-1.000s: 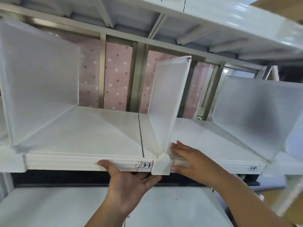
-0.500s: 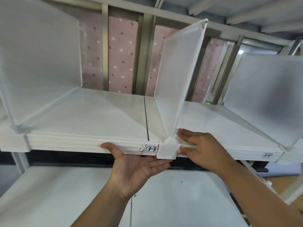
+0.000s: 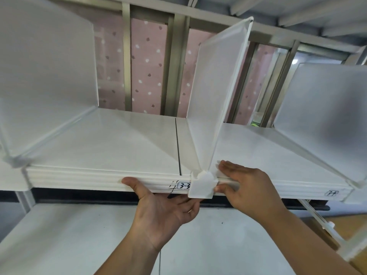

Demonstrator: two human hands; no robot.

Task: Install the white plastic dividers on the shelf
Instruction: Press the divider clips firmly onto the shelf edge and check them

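Observation:
A translucent white plastic divider (image 3: 216, 92) stands upright on the white shelf (image 3: 107, 143), its front clip (image 3: 202, 185) hooked over the shelf's front edge beside the "3-3" label (image 3: 183, 185). My left hand (image 3: 162, 209) is palm up under the shelf edge, thumb on the front lip, fingers reaching beneath the clip. My right hand (image 3: 248, 187) presses against the clip's right side, fingers lying on the shelf top and thumb on the front lip. Two more dividers stand on the shelf: the left divider (image 3: 45, 76) and the right divider (image 3: 325, 116).
A lower white shelf (image 3: 69, 241) lies under my arms. Metal uprights (image 3: 174, 64) and a pink dotted backing (image 3: 147, 64) close the rear. The shelf above (image 3: 297, 8) hangs overhead. A loose white strip (image 3: 319, 221) leans at the lower right.
The view has dropped and moved closer to the shelf edge. Both hands stay at the divider's front clip, with the left hand's fingers slid further under it.

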